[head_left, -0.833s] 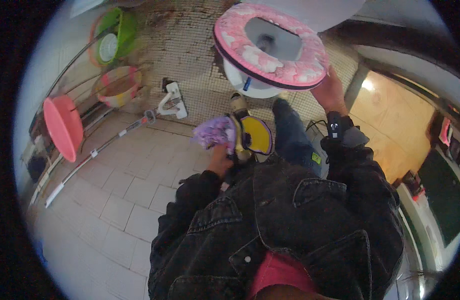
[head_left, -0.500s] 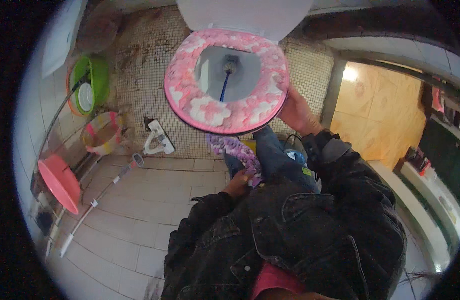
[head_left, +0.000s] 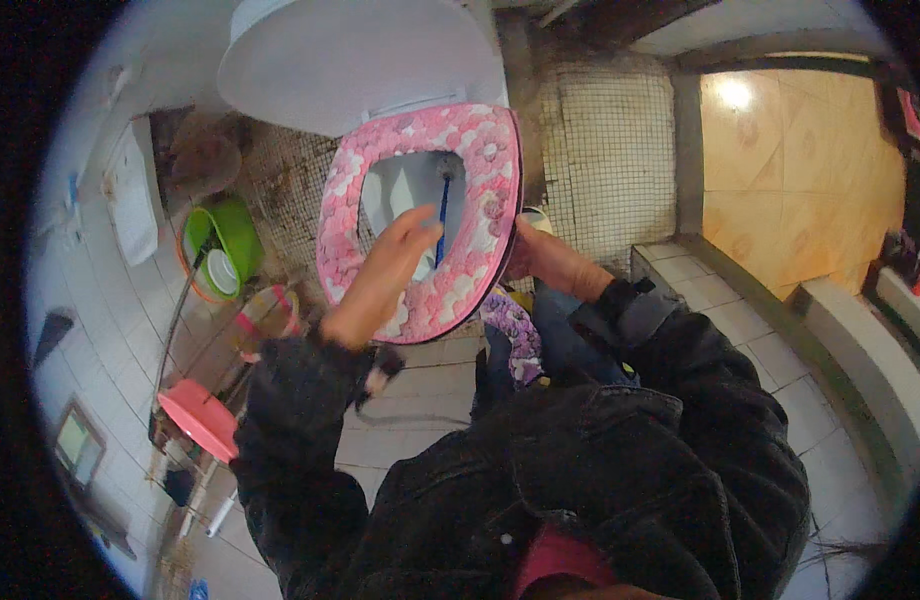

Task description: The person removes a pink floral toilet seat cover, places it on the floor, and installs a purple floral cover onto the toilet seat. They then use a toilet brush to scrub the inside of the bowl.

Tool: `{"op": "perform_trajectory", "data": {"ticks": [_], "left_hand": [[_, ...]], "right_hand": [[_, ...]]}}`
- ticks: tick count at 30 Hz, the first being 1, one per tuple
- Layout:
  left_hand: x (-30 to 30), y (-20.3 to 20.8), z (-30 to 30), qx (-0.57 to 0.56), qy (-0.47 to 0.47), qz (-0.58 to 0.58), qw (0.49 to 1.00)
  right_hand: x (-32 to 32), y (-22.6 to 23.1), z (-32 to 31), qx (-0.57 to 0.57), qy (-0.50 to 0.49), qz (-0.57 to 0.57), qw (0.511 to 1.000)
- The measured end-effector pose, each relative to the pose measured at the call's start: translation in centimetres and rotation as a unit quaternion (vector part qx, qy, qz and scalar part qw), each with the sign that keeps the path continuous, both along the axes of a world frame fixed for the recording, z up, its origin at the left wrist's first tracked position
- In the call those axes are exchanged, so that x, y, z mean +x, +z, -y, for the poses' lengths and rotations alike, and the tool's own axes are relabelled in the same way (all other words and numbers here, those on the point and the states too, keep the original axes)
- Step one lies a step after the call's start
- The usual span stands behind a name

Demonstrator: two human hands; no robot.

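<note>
From my remote seat I use the toilet seat (head_left: 440, 300) as landmark. Behind it is the lid (head_left: 370, 60); through its opening I see the bowl (head_left: 390, 185), with a strip (head_left: 442, 225) inside that opening. The left hand (head_left: 385, 270) lies across its near left part, though blur keeps me from telling whether they touch. The right hand (head_left: 560, 265) is at its right edge. In front of it, toward the right, I find a cloth (head_left: 520, 330). Left of it is a tub (head_left: 242, 245) with a bucket (head_left: 265, 325) just before that, then a basin (head_left: 200, 418) nearer me. Well to its right is a ledge (head_left: 860, 340).
</note>
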State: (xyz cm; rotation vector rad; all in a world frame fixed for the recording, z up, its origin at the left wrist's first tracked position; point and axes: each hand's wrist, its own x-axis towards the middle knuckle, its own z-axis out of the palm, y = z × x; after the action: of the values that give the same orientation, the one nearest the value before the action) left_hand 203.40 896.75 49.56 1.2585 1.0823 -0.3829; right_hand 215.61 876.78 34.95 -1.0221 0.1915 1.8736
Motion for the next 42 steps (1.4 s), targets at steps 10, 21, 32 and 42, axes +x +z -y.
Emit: {"op": "perform_trajectory", "data": {"ticks": [10, 21, 32, 42], "left_hand": [[11.2, -17.8, -3.1, 0.351, -0.315, 0.028, 0.881], [21.8, -23.8, -1.2, 0.437, -0.438, -0.020, 0.786], [7.1, -17.4, -5.1, 0.291, -0.356, 0.045, 0.887], [-9.8, -21.3, -16.7, 0.345, -0.135, -0.126, 0.920]], "right_hand": [[7.3, -5.0, 0.9, 0.130, 0.151, 0.007, 0.980], [2.7, -8.5, 1.8, 0.043, 0.033, -0.031, 0.998], [5.3, -8.4, 1.8, 0.021, 0.061, 0.023, 0.998], [5.1, -5.9, -1.1, -0.046, 0.210, 0.143, 0.966]]}}
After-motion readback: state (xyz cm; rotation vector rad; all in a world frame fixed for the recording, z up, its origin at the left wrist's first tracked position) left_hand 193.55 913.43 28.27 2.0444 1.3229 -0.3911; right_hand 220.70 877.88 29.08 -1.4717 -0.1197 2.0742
